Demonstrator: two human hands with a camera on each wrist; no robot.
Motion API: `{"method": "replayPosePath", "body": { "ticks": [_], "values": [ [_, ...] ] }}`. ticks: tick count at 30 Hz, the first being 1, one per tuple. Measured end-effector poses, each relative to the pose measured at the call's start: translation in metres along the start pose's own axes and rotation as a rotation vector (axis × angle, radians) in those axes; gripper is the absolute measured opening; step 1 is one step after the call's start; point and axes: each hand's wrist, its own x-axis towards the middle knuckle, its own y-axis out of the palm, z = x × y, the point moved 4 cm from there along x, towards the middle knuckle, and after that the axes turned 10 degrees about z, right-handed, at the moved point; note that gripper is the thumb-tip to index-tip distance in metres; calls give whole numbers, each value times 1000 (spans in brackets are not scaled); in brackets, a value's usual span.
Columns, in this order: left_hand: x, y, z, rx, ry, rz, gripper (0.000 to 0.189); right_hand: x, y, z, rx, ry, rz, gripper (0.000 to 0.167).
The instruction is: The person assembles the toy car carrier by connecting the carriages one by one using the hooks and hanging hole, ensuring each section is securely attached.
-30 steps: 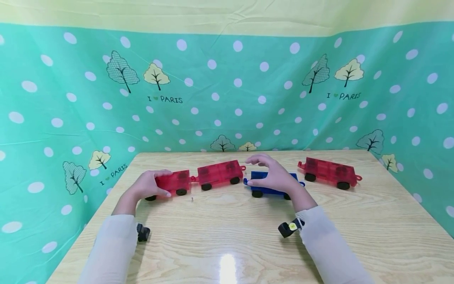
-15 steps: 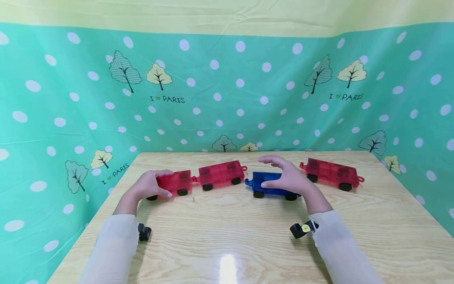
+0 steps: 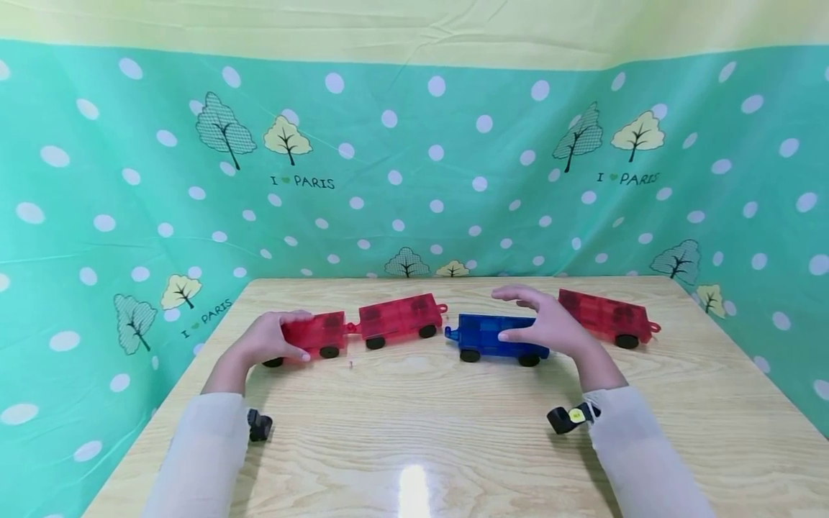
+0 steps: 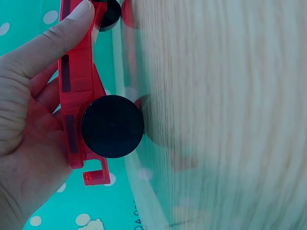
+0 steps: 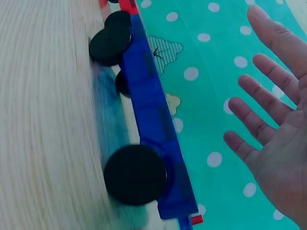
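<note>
My left hand (image 3: 268, 338) grips a translucent red toy train car (image 4: 76, 96) with black wheels, thumb along its near side. In the head view that car couples at its right end to a second red train car (image 3: 400, 316). To the right, a blue train car (image 3: 482, 334) stands apart from the red pair, its hook toward their ring. Above the blue car's right end my right hand (image 3: 550, 324) hovers with fingers spread. The right wrist view shows the fingers (image 5: 254, 120) apart from the blue car, holding nothing.
Another red train car (image 3: 609, 316) stands behind the right hand, its left end hidden. All the cars are on a wood-grain table (image 3: 401, 417). A green dotted curtain (image 3: 414, 165) hangs behind and at both sides.
My right hand has moved right along the blue car and off its left end, uncovering more of it. The left hand keeps its grip on the red car.
</note>
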Motion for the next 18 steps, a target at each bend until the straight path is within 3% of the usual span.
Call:
{"method": "replayPosePath", "body": {
  "ticks": [8,18],
  "values": [
    [-3,-2,1,1,-9,7,84,-5,-4,-14,39,-14,18,63],
    [-8,-7,8,9,-35,15,86,-11,-3,-30,20,51,57,65]
  ]
}}
